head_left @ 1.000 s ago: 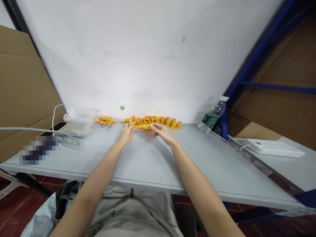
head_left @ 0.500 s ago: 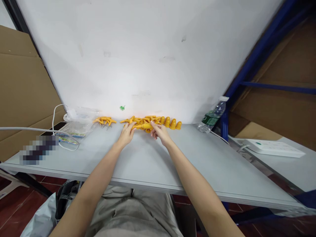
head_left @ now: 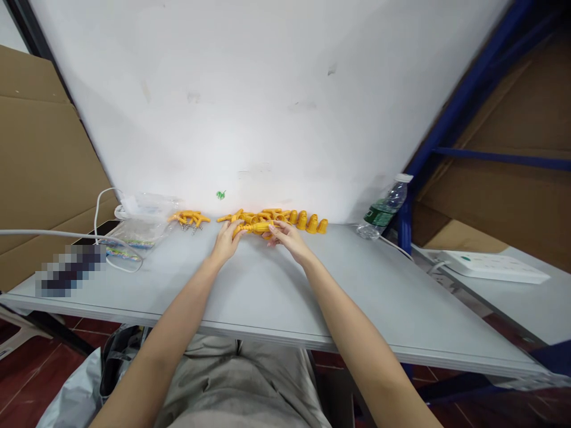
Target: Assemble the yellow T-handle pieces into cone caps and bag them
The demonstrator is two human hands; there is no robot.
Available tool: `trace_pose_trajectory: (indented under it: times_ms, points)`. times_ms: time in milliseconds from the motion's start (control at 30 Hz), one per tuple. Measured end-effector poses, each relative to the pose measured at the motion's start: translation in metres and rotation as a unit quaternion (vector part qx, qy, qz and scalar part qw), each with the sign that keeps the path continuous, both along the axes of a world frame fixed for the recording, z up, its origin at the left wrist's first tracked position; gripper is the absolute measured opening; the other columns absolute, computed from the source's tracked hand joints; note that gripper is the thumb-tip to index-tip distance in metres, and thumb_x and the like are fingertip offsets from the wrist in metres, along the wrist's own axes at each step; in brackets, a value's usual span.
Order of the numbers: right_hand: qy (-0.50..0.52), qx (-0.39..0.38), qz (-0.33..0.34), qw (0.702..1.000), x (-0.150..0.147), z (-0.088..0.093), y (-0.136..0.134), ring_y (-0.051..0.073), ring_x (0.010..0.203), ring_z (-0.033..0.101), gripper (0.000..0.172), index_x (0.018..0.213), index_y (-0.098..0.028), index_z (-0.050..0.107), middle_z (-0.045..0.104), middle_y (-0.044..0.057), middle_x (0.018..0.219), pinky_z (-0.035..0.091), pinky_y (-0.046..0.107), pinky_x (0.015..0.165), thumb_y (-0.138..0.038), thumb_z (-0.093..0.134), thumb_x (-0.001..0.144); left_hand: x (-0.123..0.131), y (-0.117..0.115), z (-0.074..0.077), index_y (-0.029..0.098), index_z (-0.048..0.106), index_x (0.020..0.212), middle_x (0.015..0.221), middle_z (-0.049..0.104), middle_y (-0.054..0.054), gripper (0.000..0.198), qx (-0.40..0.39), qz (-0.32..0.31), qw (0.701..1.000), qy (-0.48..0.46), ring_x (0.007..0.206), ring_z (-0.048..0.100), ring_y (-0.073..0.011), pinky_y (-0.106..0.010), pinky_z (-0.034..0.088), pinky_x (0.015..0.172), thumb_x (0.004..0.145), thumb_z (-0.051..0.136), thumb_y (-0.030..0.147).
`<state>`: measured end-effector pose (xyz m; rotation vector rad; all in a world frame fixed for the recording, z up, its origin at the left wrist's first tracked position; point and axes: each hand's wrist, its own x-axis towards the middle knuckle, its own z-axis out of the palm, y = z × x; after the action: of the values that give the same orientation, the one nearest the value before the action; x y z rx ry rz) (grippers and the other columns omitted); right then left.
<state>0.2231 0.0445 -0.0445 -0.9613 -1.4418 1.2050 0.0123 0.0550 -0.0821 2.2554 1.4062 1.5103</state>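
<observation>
A long yellow plastic piece point(head_left: 256, 227) is held crosswise between both hands at the far edge of the grey table point(head_left: 276, 297). My left hand point(head_left: 225, 242) pinches its left end, and my right hand point(head_left: 286, 236) pinches its right end. Just behind lies a pile of yellow plastic parts point(head_left: 261, 217) against the white wall. A row of yellow cone-shaped caps point(head_left: 310, 223) stands to the right of the pile. A smaller cluster of yellow parts with metal bits point(head_left: 190, 219) lies to the left.
A clear plastic bag point(head_left: 140, 223) and a white cable point(head_left: 102, 238) lie at the table's left. A water bottle point(head_left: 384, 208) leans at the right rear. A white power strip point(head_left: 491, 266) rests on a neighbouring table. Cardboard stands left and right.
The yellow piece has shifted slightly left and nearer between my hands. My right fingers moved along it toward its end. My arms have hardly moved.
</observation>
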Motion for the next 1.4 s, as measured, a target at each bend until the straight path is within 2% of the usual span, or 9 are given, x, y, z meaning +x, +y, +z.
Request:
trace_pose_trajectory:
  times_ms: [333,500,733,1100,1267,1400]
  points:
    - [0.012,0.018,-0.030,0.999,-0.004,-0.003,0.001,0.017,0.054,0.060,0.054,0.100,-0.021,0.062,0.071,0.004,0.073,0.052,0.035,0.059,-0.059,0.075,0.064,0.002,-0.004,0.002,0.021,0.062,0.116,0.099,0.059,-0.007,0.035,0.008,0.009,1.000,-0.014,0.091,0.059,-0.0181,-0.033,0.050,0.085,0.093,0.048,0.045]
    - [0.019,0.028,-0.040,0.999,-0.006,-0.004,0.001,0.018,0.051,0.059,0.063,0.095,-0.020,0.062,0.070,0.003,0.067,0.053,0.034,0.058,-0.068,0.076,0.055,0.002,-0.006,0.003,0.020,0.062,0.114,0.099,0.059,-0.008,0.033,0.018,0.013,1.000,-0.013,0.091,0.060,-0.0176,-0.031,0.050,0.085,0.093,0.050,0.041]
    - [0.023,0.027,-0.034,0.999,-0.009,-0.003,-0.002,0.017,0.050,0.058,0.057,0.082,-0.020,0.062,0.066,0.002,0.061,0.051,0.033,0.055,-0.072,0.071,0.059,0.002,-0.008,0.005,0.021,0.062,0.113,0.098,0.058,-0.007,0.031,0.030,0.021,0.999,-0.009,0.090,0.061,-0.0175,-0.031,0.050,0.084,0.093,0.050,0.041]
    - [0.059,-0.039,-0.037,0.997,-0.015,-0.003,-0.003,0.015,0.050,0.055,0.045,0.074,-0.023,0.053,0.062,0.002,0.061,0.049,0.032,0.056,-0.065,0.066,0.070,0.007,-0.013,0.006,0.022,0.061,0.119,0.099,0.056,-0.007,0.042,0.039,0.024,0.999,0.015,0.089,0.059,-0.0172,-0.029,0.050,0.081,0.093,0.044,0.050]
    - [0.117,-0.041,-0.100,0.987,-0.007,-0.005,0.012,0.018,0.054,0.061,0.044,0.083,-0.024,0.053,0.063,0.002,0.067,0.051,0.033,0.055,-0.064,0.065,0.070,0.012,-0.018,0.008,0.022,0.043,0.141,0.115,0.057,-0.011,0.053,0.015,0.010,1.000,-0.024,0.075,0.058,-0.0122,-0.028,0.050,0.076,0.098,0.030,0.050]
    - [0.151,-0.003,-0.206,0.967,0.004,0.000,0.030,0.021,0.068,0.068,0.042,0.092,-0.026,0.049,0.066,0.004,0.083,0.053,0.033,0.060,-0.057,0.068,0.070,0.013,-0.017,0.007,0.020,0.044,0.137,0.123,0.056,-0.013,0.053,0.008,0.011,0.999,-0.050,0.089,0.059,-0.0150,-0.029,0.049,0.081,0.099,0.025,0.050]
